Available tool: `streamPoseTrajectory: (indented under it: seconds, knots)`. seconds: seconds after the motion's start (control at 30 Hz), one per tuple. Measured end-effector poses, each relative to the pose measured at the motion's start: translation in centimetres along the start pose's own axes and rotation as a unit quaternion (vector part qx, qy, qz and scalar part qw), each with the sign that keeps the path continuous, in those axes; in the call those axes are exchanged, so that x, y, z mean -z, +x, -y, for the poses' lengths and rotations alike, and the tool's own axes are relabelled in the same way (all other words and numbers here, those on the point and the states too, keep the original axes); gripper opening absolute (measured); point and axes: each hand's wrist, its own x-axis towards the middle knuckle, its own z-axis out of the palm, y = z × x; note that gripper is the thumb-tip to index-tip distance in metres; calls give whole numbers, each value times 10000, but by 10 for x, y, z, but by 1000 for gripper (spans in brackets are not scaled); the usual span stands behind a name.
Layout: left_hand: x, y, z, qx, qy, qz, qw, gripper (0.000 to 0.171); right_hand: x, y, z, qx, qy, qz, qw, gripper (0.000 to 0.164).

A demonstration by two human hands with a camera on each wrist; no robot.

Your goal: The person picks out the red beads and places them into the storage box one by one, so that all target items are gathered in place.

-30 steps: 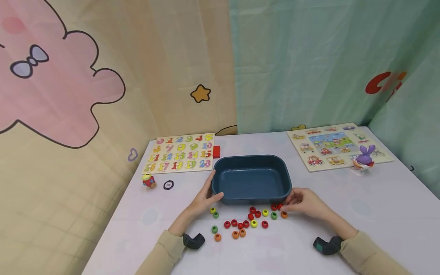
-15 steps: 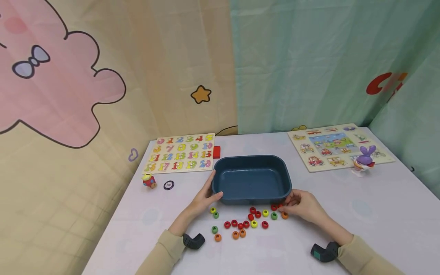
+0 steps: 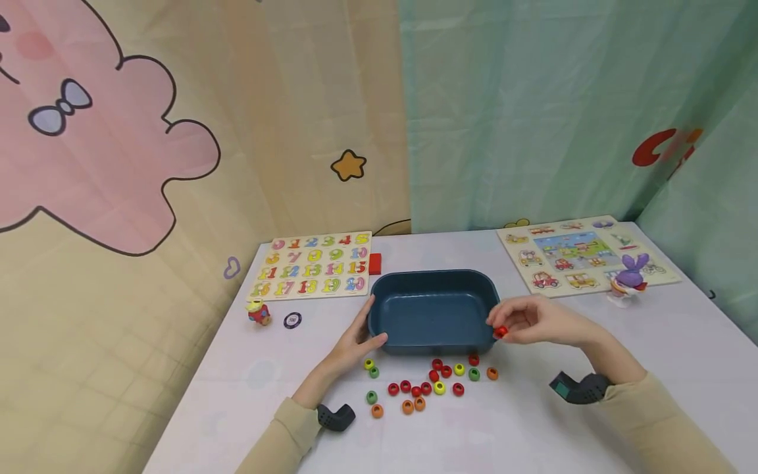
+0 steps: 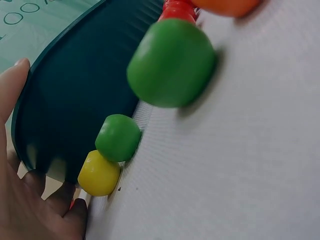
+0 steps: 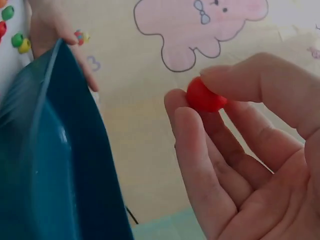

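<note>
While the left hand (image 3: pixel 349 345) rests with relaxed fingers against the left end of the blue tray (image 3: pixel 434 329) on the table (image 3: pixel 651 355), the right hand (image 3: pixel 535 321) pinches a red bead (image 3: pixel 501 332) just off the tray's right rim, raised above the loose beads (image 3: pixel 423 385).

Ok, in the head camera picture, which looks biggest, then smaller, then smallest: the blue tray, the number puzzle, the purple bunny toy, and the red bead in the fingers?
1. Blue tray, but the number puzzle looks nearly as big and lies farther back, so that order is unsure.
2. Purple bunny toy.
3. Red bead, clearly the smallest.
</note>
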Motion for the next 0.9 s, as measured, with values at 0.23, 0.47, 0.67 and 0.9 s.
streamPoseTrajectory:
  seconds: [0.23, 0.47, 0.67, 0.9]
  knots:
    - [1, 6, 15, -70, 68, -37, 9999, 77, 8, 100, 22, -513, -457, -506, 9964, 32]
    - [2, 14, 38, 10, 74, -122, 9999, 77, -8, 172, -7, -1085, -560, -517, 9912, 33]
    - [3, 11, 35, -77, 21, -65, 9999, 77, -29, 202, -50, -1339, -963, 43, 9863, 22]
    - [2, 0, 8, -147, -5, 126, 9998, 78, -45, 210, -75, -1733, -987, 131, 9798, 18]
